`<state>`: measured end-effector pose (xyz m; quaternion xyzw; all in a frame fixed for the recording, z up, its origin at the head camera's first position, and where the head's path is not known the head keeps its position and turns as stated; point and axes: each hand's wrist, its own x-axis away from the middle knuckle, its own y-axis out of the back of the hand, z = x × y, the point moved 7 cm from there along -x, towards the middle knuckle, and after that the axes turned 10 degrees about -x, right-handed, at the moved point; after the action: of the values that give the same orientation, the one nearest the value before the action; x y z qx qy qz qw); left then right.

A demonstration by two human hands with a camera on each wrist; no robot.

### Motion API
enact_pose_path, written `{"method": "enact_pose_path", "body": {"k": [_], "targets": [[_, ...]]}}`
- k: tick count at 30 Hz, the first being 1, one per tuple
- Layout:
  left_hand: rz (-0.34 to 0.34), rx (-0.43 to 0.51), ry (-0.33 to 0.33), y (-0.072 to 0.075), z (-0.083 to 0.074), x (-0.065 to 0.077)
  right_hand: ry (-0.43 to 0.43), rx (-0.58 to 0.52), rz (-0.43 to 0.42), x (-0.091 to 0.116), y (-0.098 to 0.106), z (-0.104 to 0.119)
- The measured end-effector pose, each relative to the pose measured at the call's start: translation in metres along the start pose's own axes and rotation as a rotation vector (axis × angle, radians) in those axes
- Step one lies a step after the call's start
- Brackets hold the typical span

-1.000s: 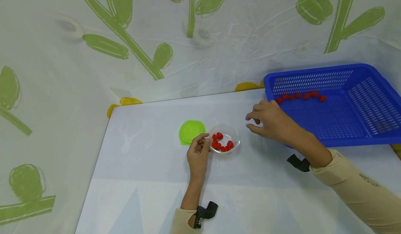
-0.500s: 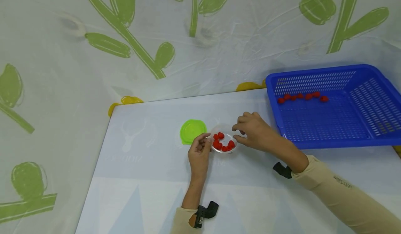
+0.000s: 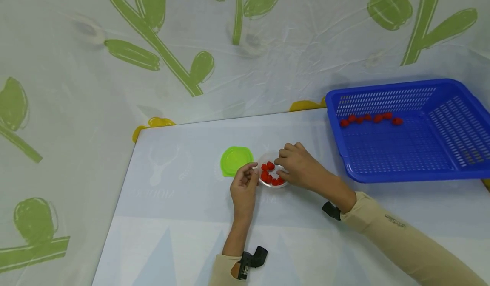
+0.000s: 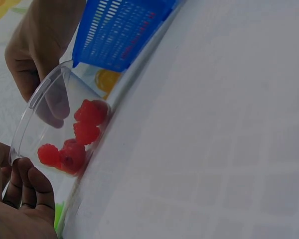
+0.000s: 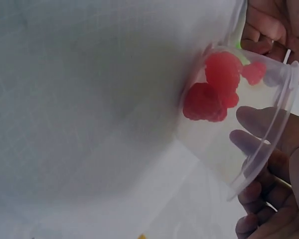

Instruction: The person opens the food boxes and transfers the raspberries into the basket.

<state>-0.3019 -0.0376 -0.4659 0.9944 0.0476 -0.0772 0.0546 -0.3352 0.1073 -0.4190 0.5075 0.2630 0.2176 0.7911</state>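
A clear plastic cup (image 3: 273, 186) stands on the white table with several red raspberries (image 3: 265, 176) in its bottom. My left hand (image 3: 243, 194) pinches the cup's rim at its left side. Over the opposite side comes my right hand (image 3: 300, 168), its thumb and a finger reaching down inside the cup. In the right wrist view those fingertips (image 5: 251, 119) are above the raspberries (image 5: 204, 102), with nothing seen between them. Seen through the wall in the left wrist view, the berries (image 4: 72, 155) lie against the cup's base.
A lime green lid (image 3: 236, 161) lies just behind my left hand, beside the cup. The blue plastic basket (image 3: 402, 154) stands at the back right, with a row of raspberries (image 3: 378, 118) along its far side. A fabric wall with printed leaves (image 3: 132, 54) rises behind the table.
My right hand has moved left, away from the basket, and its fingers now dip into the cup. The left hand keeps its grip on the rim.
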Motion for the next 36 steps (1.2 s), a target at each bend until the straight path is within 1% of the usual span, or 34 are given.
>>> {"method": "enact_pose_path", "body": {"k": [4, 9, 16, 23, 31, 36], "targets": [[-0.001, 0.004, -0.003, 0.0, 0.0, -0.001, 0.021, 0.025, -0.016, -0.004, -0.004, 0.003], [-0.002, 0.008, 0.001, 0.0, 0.0, 0.0, 0.075, 0.085, -0.066, -0.008, -0.007, 0.008], [-0.01, 0.022, -0.001, 0.0, 0.001, -0.001, 0.111, 0.194, -0.061, -0.013, -0.013, 0.011], [-0.01, 0.009, -0.01, 0.0, 0.001, -0.002, 0.108, 0.244, -0.077, -0.016, -0.013, 0.013], [-0.012, 0.024, -0.007, 0.001, 0.003, -0.002, 0.104, 0.27, -0.064, -0.018, -0.016, 0.013], [-0.013, 0.017, -0.017, 0.0, 0.004, -0.002, 0.101, 0.279, -0.05, -0.017, -0.015, 0.012]]}}
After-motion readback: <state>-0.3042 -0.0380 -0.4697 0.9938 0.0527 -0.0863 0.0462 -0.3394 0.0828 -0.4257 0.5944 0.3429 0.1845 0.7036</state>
